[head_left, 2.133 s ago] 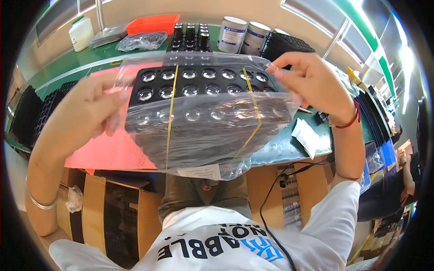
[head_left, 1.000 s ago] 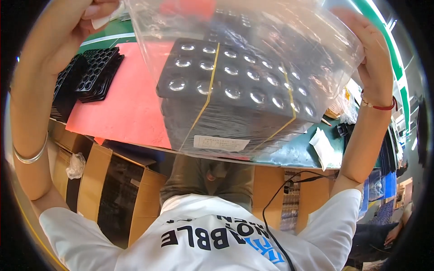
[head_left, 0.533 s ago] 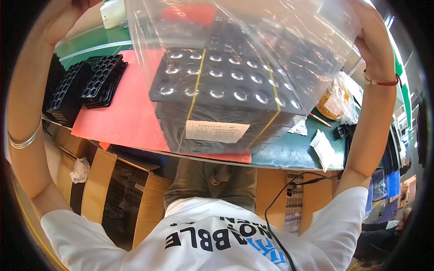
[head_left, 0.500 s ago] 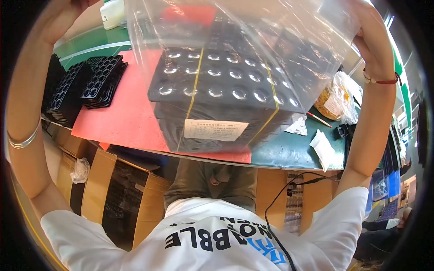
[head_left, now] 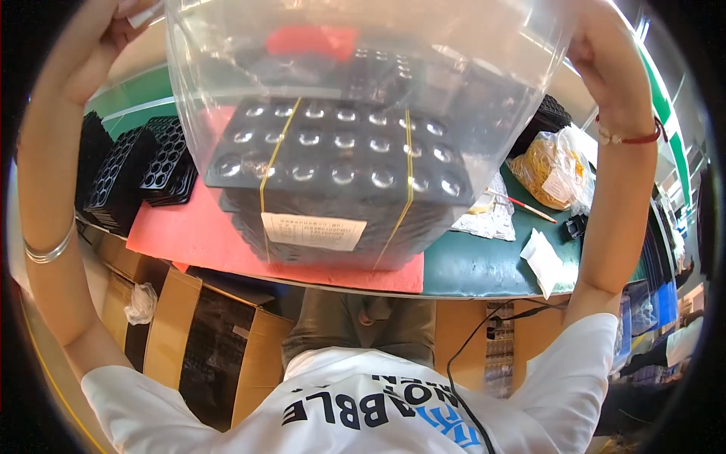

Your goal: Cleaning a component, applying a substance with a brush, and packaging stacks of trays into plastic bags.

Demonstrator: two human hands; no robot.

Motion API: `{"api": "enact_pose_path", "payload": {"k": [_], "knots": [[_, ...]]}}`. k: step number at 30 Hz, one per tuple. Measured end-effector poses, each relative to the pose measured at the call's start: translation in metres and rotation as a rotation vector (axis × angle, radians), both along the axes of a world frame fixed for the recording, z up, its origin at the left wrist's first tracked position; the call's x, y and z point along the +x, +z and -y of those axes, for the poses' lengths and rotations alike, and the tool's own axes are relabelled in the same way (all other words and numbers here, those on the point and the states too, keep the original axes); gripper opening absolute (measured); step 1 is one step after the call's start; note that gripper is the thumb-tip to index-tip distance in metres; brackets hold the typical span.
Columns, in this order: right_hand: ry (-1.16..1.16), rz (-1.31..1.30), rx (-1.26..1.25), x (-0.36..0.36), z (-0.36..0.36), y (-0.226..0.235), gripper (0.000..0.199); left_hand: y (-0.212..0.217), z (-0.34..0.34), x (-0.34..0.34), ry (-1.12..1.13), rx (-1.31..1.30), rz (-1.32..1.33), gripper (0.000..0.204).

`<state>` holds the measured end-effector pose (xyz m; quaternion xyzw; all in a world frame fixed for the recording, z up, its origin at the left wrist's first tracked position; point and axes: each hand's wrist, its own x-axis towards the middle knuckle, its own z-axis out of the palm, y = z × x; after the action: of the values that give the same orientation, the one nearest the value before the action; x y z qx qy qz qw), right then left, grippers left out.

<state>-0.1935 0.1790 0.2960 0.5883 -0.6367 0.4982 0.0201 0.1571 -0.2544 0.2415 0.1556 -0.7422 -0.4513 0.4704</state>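
Note:
A stack of black dimpled trays [head_left: 340, 178], bound by two yellow bands and bearing a white label, hangs inside a clear plastic bag [head_left: 363, 68] lifted high over the table. My left hand [head_left: 113, 30] grips the bag's top left edge. My right hand [head_left: 605, 57], with a red cord bracelet at the wrist, grips the top right edge. The bundle rests at the bag's bottom, just above a red mat [head_left: 189, 234].
Loose black trays [head_left: 136, 174] are piled at the left of the green table [head_left: 491, 265]. A bag of yellow rubber bands [head_left: 548, 170], a red pen [head_left: 525, 206] and white paper scraps [head_left: 544, 261] lie to the right. Cardboard boxes [head_left: 181, 333] stand under the table.
Both hands have raised the bag from chest height to above head level, and the tray bundle has slid down to the bag's bottom.

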Motion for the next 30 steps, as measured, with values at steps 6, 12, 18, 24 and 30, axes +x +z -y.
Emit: {"api": "enact_pose_path", "payload": {"k": [6, 12, 18, 24, 30], "knots": [[-0.047, 0.134, -0.119, 0.019, 0.004, -0.040, 0.018, -0.001, -0.157, -0.014, 0.147, 0.027, 0.015, 0.032], [0.014, 0.234, -0.305, 0.052, 0.028, -0.076, 0.036, -0.037, -0.139, -0.016, -0.178, 0.147, -0.104, 0.070], [0.720, 0.491, -0.222, 0.058, 0.024, -0.135, 0.070, -0.106, -0.116, 0.010, -0.214, -0.256, 0.363, 0.077], [0.326, 0.298, -0.074, 0.100, 0.037, -0.159, 0.037, -0.107, -0.156, -0.032, -0.498, -0.301, 0.131, 0.043], [0.220, 0.409, -0.177, 0.086, 0.044, -0.174, 0.011, -0.111, -0.161, -0.041, -0.295, -0.024, 0.124, 0.018]]}}
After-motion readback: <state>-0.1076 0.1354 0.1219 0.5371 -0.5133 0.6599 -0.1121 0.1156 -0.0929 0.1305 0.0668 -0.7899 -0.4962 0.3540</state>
